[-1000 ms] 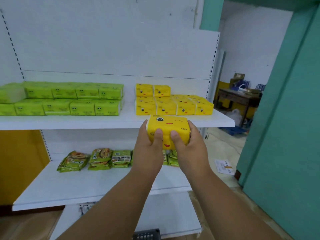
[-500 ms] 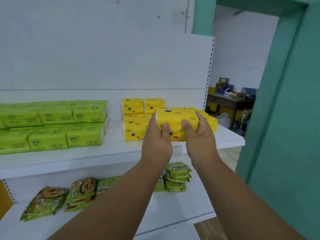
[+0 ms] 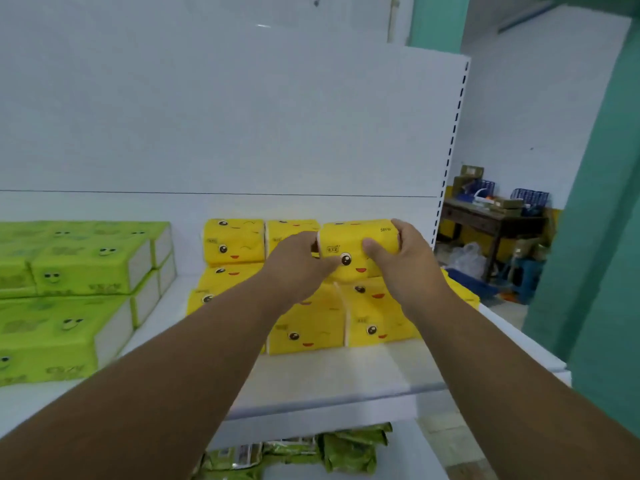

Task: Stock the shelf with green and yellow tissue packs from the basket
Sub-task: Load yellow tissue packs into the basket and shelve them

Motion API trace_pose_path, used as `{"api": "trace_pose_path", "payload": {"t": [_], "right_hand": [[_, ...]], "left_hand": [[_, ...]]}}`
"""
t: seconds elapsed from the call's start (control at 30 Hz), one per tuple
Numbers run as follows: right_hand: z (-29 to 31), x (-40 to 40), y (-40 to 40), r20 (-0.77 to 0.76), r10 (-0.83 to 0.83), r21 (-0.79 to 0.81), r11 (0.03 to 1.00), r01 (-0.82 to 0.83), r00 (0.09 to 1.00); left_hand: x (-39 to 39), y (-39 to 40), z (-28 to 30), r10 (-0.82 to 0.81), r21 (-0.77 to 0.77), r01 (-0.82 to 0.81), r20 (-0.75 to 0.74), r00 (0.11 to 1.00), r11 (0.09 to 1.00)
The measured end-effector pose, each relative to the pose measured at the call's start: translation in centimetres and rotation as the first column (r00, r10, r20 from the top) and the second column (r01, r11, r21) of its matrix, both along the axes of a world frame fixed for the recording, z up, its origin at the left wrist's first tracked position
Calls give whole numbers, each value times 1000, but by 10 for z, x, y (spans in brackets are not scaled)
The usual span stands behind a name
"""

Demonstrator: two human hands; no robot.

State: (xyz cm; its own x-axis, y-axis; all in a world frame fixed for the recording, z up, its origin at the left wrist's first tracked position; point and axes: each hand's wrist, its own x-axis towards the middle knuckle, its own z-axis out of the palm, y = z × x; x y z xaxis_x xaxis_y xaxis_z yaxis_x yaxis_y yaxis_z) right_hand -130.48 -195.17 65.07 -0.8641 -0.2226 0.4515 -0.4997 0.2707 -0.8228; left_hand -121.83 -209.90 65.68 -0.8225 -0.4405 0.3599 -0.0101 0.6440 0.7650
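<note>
Your left hand [image 3: 298,261] and right hand [image 3: 403,261] clasp one yellow pack [image 3: 356,245] atop the stack at 12 o'clock — roughly seven yellow packs [image 3: 304,327] shelved, partly hidden — bare shelf [image 3: 339,372] toward 6.

Between the green packs [image 3: 79,289] on your left and the yellow packs [image 3: 311,323] there is a bare strip of shelf [image 3: 166,327] running back to the rear panel [image 3: 242,133]. The shelf's front edge ahead of the yellow packs is open too. Above both stacks nothing blocks you. At right, the slotted upright [image 3: 450,143] closes the bay.
</note>
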Motion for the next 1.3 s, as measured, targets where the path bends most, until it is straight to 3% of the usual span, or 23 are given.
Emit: {"api": "trace_pose_path", "payload": {"t": [0.13, 0.23, 0.33, 0.5, 0.7, 0.87, 1.17, 1.3], "right_hand": [[13, -67, -26, -33, 48, 226, 973, -40, 998], [28, -107, -37, -78, 26, 300, 954, -2, 997], [35, -134, -36, -71, 67, 342, 939, -38, 995], [30, -159, -22, 58, 181, 323, 927, -190, 982], [24, -166, -16, 106, 200, 287, 932, -222, 974], [17, -170, -7, 78, 150, 346, 923, -168, 986], [22, -176, -4, -14, 124, 364, 925, -110, 992], [23, -177, -18, -97, 137, 416, 905, -85, 986]], "left_hand": [[-54, -32, 21, 120, -133, -108, 88, 989, 985], [-87, -35, 36, 162, -101, -157, 52, 985, 982], [-113, -30, 38, 200, -213, -185, 48, 979, 959], [-124, -27, 50, 216, -423, -133, 155, 964, 896], [-134, -16, 58, 201, -403, -103, 208, 957, 909], [-140, -9, 39, 192, -482, -99, 147, 970, 871], [-147, -14, 34, 152, -438, -109, 65, 986, 892], [-149, -31, 24, 230, -579, -127, 108, 967, 805]]}}
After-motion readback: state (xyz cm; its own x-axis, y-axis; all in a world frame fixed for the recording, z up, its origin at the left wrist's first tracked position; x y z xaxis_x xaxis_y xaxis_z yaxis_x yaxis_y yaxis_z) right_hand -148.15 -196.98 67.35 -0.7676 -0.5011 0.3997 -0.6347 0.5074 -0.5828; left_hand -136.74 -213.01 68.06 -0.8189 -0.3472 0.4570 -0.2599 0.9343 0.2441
